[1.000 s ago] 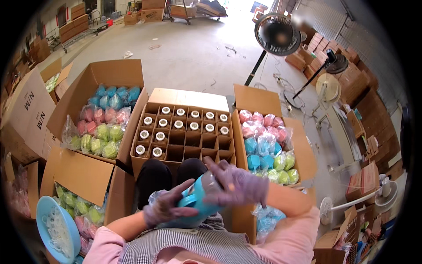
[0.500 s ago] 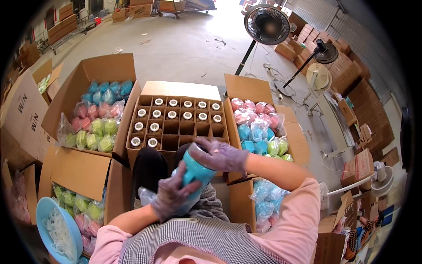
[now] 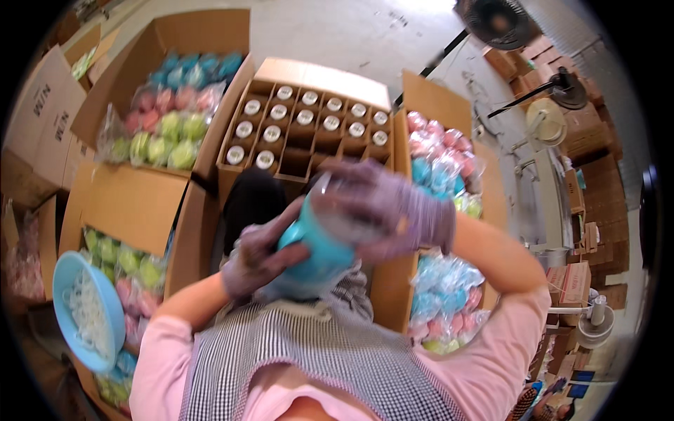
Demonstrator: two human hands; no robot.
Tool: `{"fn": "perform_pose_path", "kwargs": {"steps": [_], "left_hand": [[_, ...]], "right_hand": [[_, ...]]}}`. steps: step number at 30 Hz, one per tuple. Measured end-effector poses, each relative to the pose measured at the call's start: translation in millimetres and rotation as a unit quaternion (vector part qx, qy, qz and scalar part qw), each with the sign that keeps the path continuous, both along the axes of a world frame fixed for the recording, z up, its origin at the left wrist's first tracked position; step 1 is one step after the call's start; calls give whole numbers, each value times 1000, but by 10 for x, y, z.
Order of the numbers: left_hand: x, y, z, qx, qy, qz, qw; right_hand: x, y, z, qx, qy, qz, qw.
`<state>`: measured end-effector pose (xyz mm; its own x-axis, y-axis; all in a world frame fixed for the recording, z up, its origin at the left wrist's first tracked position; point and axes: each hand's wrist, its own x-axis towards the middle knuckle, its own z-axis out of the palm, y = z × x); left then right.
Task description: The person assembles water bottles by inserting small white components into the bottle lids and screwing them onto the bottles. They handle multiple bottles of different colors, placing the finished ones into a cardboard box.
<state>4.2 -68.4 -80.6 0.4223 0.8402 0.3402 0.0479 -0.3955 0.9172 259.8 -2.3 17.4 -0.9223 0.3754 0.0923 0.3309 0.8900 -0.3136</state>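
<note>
In front of my lap, my left hand is wrapped around the lower part of a turquoise bottle, which leans up to the right. My right hand closes over its clear upper end. That end and the right fingers are blurred by motion. Both hands wear thin purple-grey gloves. Just beyond them stands a divided carton, with white-topped containers in many of its cells. The cells nearest my right hand hold none that I can see.
Open boxes of bagged turquoise, pink and green pieces stand left and right. A light-blue basin of clear rings sits at lower left. Black fans stand beyond on the right.
The view has shifted, so the boxes sit higher in it. The bottle stays between my hands; my right hand has turned and now covers more of its upper end.
</note>
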Motion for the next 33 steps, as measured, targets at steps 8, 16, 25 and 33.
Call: {"fn": "perform_pose_path", "kwargs": {"steps": [8, 16, 25, 33], "left_hand": [[-82, 23, -168, -15, -72, -42, 996], [-127, -5, -262, -125, -140, -58, 980], [5, 29, -388, 29, -164, -22, 986], [-43, -127, -198, -89, 53, 72, 992]], "right_hand": [[-21, 134, 7, -36, 59, 44, 997], [-136, 83, 187, 46, -73, 2, 996], [-173, 43, 191, -40, -42, -44, 997], [-284, -20, -169, -128, 41, -146, 980]]}}
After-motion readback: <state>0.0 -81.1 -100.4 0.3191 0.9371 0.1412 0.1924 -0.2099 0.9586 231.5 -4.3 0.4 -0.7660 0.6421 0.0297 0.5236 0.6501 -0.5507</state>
